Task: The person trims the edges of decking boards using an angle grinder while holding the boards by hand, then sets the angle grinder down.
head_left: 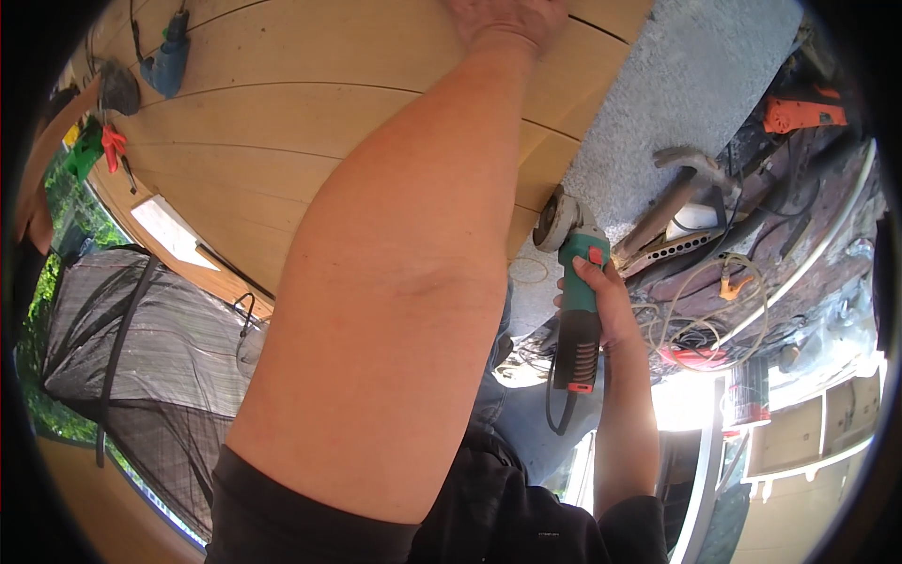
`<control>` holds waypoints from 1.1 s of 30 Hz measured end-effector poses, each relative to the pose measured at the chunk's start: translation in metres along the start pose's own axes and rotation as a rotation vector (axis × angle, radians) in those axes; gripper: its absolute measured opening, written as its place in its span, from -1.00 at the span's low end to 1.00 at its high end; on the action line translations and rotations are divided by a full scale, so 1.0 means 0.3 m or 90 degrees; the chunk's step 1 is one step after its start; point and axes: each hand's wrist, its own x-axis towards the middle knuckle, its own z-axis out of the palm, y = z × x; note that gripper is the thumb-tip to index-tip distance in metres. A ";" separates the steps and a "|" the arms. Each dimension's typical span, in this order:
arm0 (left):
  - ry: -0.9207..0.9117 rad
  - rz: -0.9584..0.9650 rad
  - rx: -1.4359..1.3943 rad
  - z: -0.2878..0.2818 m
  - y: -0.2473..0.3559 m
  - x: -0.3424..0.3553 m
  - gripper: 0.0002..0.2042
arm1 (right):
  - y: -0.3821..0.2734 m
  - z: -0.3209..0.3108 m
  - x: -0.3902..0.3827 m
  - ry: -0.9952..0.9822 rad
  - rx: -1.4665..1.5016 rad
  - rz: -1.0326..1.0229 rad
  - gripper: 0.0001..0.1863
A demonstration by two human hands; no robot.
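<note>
Gripping green grinder (580, 299), centre right: right hand (606, 291) | Top edge: left hand (509, 17) over tan boards (282, 47), can't tell fingers | Best hold disc (556, 220) clear of left arm (395, 273)

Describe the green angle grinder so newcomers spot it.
Below right of the large tan planked surface is the person's right hand. It grips the green and black angle grinder, whose red switch sets it apart from the brown-handled hammer nearby.

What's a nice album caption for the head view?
Right hand holding a green grinder, left hand stretched out over the boards.
</note>
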 end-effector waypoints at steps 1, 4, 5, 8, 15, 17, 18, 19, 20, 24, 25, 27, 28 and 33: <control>-0.004 0.004 0.001 -0.003 0.001 -0.001 -0.28 | -0.009 0.002 -0.002 0.012 -0.001 -0.004 -0.53; -0.008 0.006 0.002 -0.013 0.000 0.000 -0.28 | -0.126 0.039 -0.037 0.032 0.004 -0.040 -0.50; -0.009 0.003 0.001 -0.016 -0.003 0.000 -0.28 | -0.167 0.049 -0.041 0.034 -0.015 -0.056 -0.49; -0.011 0.003 -0.018 -0.016 0.001 -0.010 -0.27 | -0.262 0.062 -0.066 0.048 -0.032 -0.080 -0.48; -0.034 -0.015 -0.017 -0.005 -0.007 -0.001 -0.29 | -0.109 0.029 -0.026 0.031 -0.025 -0.036 -0.47; -0.042 -0.015 -0.035 -0.006 0.004 -0.008 -0.30 | -0.028 0.004 -0.001 0.034 -0.021 -0.017 -0.47; -0.045 -0.016 -0.034 -0.005 0.006 -0.009 -0.30 | 0.005 -0.005 0.005 0.035 -0.018 0.000 -0.47; -0.033 -0.013 -0.038 -0.004 0.006 -0.008 -0.29 | 0.031 0.004 -0.004 0.044 -0.011 0.002 -0.48; -0.022 -0.011 -0.044 -0.004 0.008 -0.008 -0.29 | 0.048 0.005 -0.004 0.044 -0.010 0.003 -0.48; 0.000 -0.010 -0.067 -0.007 0.010 0.014 -0.28 | 0.107 -0.027 0.002 0.029 0.005 0.039 -0.49; -0.008 -0.007 -0.047 -0.007 -0.012 0.000 -0.28 | 0.098 -0.031 -0.019 0.024 0.015 0.025 -0.48; 0.002 0.003 -0.036 -0.005 -0.022 0.013 -0.27 | 0.011 -0.023 -0.054 0.021 0.026 -0.002 -0.47; -0.020 -0.007 -0.021 -0.008 -0.006 0.012 -0.26 | -0.056 -0.031 -0.071 0.013 0.025 -0.033 -0.47; -0.051 -0.016 0.000 -0.034 0.007 0.002 -0.25 | -0.374 0.002 -0.098 0.041 0.004 -0.085 -0.48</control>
